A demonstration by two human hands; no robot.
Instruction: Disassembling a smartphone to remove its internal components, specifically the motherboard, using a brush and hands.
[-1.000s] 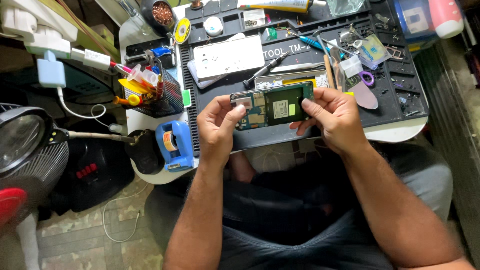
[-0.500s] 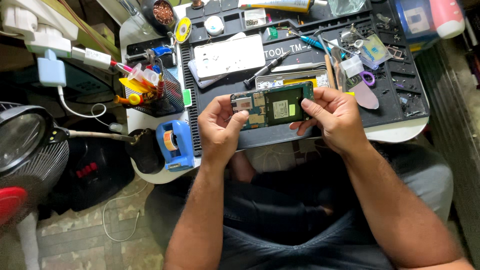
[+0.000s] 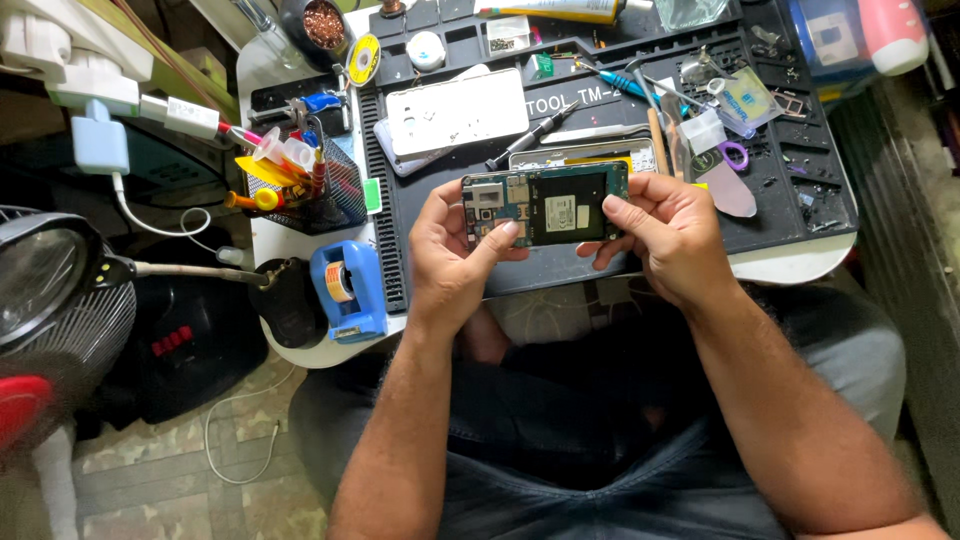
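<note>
An opened phone [image 3: 545, 205] with its back off, showing a dark battery and circuit parts, is held level above the black work mat [image 3: 790, 210]. My left hand [image 3: 455, 250] grips its left end, thumb pressed on the board near the camera area. My right hand [image 3: 670, 235] holds the right end, thumb resting on the battery edge. A white back cover [image 3: 455, 110] lies on the mat behind the phone. A black screwdriver [image 3: 530, 135] lies beside it.
A mesh basket [image 3: 335, 190] of small bottles and tools stands at the left, with a blue tape dispenser [image 3: 350, 290] below it. Tweezers, picks and small parts crowd the mat's far right. A fan [image 3: 55, 300] stands at far left. A glue tube [image 3: 550, 10] lies at the back.
Both hands keep the same hold on the phone. My left thumb has shifted slightly over the board; nothing else has moved.
</note>
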